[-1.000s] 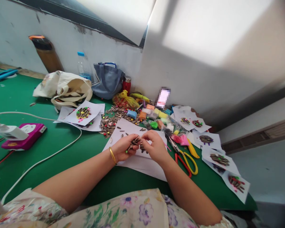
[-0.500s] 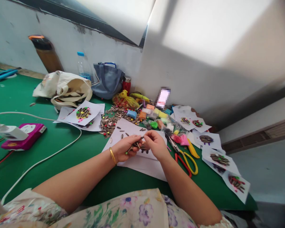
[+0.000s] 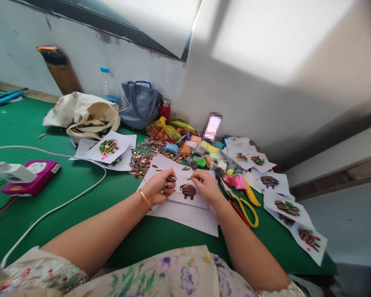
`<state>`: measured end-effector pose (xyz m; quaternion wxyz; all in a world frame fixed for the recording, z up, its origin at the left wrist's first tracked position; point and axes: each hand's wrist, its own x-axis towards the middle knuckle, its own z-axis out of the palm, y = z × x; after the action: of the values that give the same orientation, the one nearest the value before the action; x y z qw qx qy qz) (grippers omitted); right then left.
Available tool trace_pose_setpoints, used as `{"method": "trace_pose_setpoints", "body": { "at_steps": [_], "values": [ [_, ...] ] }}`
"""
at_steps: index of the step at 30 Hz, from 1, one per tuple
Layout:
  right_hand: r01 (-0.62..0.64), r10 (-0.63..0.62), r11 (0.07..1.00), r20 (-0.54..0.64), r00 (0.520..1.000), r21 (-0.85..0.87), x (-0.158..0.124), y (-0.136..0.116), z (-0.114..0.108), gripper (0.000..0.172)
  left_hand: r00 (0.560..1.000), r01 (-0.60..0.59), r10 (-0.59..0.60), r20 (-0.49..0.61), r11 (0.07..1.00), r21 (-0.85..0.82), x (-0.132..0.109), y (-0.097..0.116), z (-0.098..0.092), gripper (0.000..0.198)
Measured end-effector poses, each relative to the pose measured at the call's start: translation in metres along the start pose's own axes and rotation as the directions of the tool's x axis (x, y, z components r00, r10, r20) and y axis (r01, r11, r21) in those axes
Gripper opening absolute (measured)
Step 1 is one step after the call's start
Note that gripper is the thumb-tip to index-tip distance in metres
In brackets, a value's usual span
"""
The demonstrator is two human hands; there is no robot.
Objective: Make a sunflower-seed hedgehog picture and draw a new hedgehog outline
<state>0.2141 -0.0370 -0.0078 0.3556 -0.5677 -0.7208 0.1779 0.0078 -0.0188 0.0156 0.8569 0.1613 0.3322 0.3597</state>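
One dark seed is in the fingertips of the right hand, its long axis lying nearly level and its free end aimed at 9 o'clock. Just below it is a brown hedgehog figure on a white sheet; take that figure as the centre of the dial. Its body is a rounded oval, longer from 9 to 3 o'clock than from 12 to 6, with the face end towards 9 and two dark feet pointing to 6. A few pale-edged seeds lie on the face side of its back.

At 10 o'clock, a cream cloth bag gapes open towards the table (something dark is inside, too shadowed to name). A yellow net bag at 11 o'clock is gathered at the neck, around reddish contents. Beyond the cream bag, a clear bottle stands upright under its blue cap. Loose seeds form a heap at 10 o'clock.

The left hand comes in from 9 o'clock, fingers curled around a bunch of striped seeds, with a green bead showing beside them. The right hand reaches in from 3 o'clock, wrist bent inward, thumb and forefinger pinched together on the single seed.
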Motion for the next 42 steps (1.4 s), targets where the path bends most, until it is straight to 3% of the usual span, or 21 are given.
{"method": "trace_pose_setpoints", "body": {
  "at_steps": [8, 28, 42],
  "values": [
    [-0.030, 0.045, 0.993, 0.140, 0.989, -0.114, -0.005, 0.006, 0.010, 0.016, 0.996, -0.014, 0.012, -0.086, 1.000, -0.016, 0.007, 0.001, -0.003, 0.023],
    [0.178, -0.127, 0.952, 0.207, 0.970, -0.250, -0.003, 0.002, 0.012, 0.014, 0.995, -0.015, 0.016, -0.102, 1.000, 0.010, 0.008, 0.000, -0.002, 0.023],
    [0.191, -0.114, 0.929, 0.247, 0.962, -0.316, 0.000, 0.000, 0.014, 0.017, 0.995, -0.012, 0.013, -0.102, 1.000, 0.011, 0.008, -0.001, -0.003, 0.022]
  ]
}}
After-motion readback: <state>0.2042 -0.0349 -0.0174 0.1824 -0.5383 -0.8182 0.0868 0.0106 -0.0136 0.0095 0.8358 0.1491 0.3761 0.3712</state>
